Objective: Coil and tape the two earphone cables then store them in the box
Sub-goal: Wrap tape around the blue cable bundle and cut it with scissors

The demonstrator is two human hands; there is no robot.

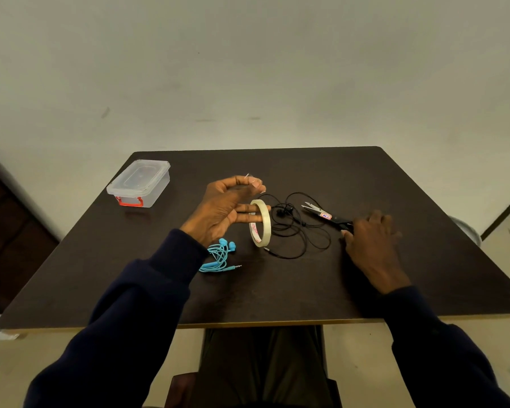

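We hold a tape roll over the table.
Box upper left; our left hand pinches the roll's free end above coiled blue earphones; black earphones sprawl centre; our right hand covers the scissors, grip unclear.

Above the dark table, the left hand pinches a small piece of tape between thumb and forefinger, while the tape roll hangs upright on two straight lower fingers. The right hand lies over the handles of the scissors, its grip hidden. The black earphone cable sprawls loose between roll and scissors, the coiled blue earphones lie under the left wrist, and the lidded clear box sits at the far left corner.
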